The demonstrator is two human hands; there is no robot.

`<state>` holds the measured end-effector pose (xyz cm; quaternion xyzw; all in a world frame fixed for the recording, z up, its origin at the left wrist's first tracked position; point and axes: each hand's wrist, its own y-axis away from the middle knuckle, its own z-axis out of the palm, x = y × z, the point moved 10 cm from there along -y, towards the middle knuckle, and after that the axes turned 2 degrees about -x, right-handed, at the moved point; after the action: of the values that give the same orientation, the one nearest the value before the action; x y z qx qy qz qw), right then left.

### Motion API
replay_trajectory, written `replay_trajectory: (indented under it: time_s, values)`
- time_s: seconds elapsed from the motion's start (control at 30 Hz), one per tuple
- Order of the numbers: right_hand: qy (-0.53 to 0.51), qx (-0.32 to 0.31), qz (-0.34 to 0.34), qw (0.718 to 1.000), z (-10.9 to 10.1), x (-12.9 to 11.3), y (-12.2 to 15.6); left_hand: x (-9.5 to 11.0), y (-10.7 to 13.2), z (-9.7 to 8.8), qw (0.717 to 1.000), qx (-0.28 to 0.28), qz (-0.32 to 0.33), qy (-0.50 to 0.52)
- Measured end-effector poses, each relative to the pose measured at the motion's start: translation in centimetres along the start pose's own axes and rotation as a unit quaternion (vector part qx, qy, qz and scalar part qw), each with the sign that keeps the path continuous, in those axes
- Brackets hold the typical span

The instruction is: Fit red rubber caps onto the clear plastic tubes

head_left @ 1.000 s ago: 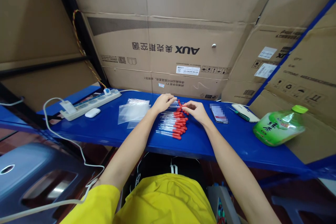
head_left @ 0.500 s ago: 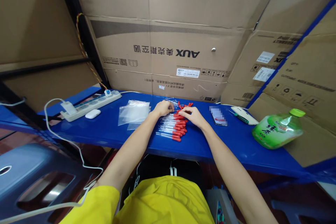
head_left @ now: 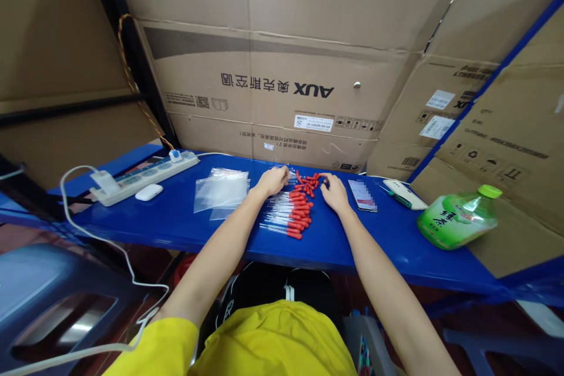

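Observation:
Glass droppers with red rubber bulbs [head_left: 299,212] lie side by side on the blue table, their clear tubes pointing left. Behind this row is a looser heap of red bulbs [head_left: 311,183]. My left hand [head_left: 273,181] rests at the heap's left, its fingers curled together over some clear tubes [head_left: 292,175]. What exactly they grip is hidden. On the heap's right side is my right hand [head_left: 335,192], thumb and index finger apart, the fingertips close to the outermost bulbs. Nothing shows between them.
Clear plastic bags [head_left: 222,191] lie left of my left forearm. Farther left are a white earbud case [head_left: 148,192] and a power strip [head_left: 147,176]. On the right are a phone [head_left: 362,195], a green-handled tool [head_left: 399,197] and a green tea bottle [head_left: 456,218]. Cardboard [head_left: 273,59] walls the back.
My right hand has moved right, away from the front row's bulbs, and its fingers have parted. More of the red heap shows. My left hand stays beside the tubes.

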<state>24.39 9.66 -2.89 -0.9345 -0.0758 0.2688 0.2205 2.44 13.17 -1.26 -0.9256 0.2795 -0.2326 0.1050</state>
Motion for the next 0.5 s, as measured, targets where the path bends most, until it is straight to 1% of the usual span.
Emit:
replay_trajectory:
  time_s: [0.07, 0.13, 0.3, 0.4, 0.5]
  values:
    - [0.043, 0.002, -0.006, 0.999, 0.2, -0.2, -0.1, 0.2, 0.0, -0.2, 1.000, 0.008, -0.007, -0.005]
    - [0.076, -0.012, -0.007, 0.997, 0.6, -0.5, -0.5, 0.3, 0.0, -0.5, 1.000, 0.014, -0.016, -0.002]
    - [0.155, -0.093, 0.008, 0.983, 2.5, -0.7, -1.6, 0.7, 0.0, -0.9, 0.999, 0.018, -0.020, 0.042]
    - [0.167, -0.127, 0.018, 0.978, 3.1, -0.3, -1.8, 0.6, -0.1, -1.2, 0.996, 0.038, -0.023, 0.072]
    - [0.163, -0.125, 0.033, 0.978, 3.1, 0.2, -1.9, 1.1, -0.2, -1.2, 0.994, 0.053, 0.004, 0.092]
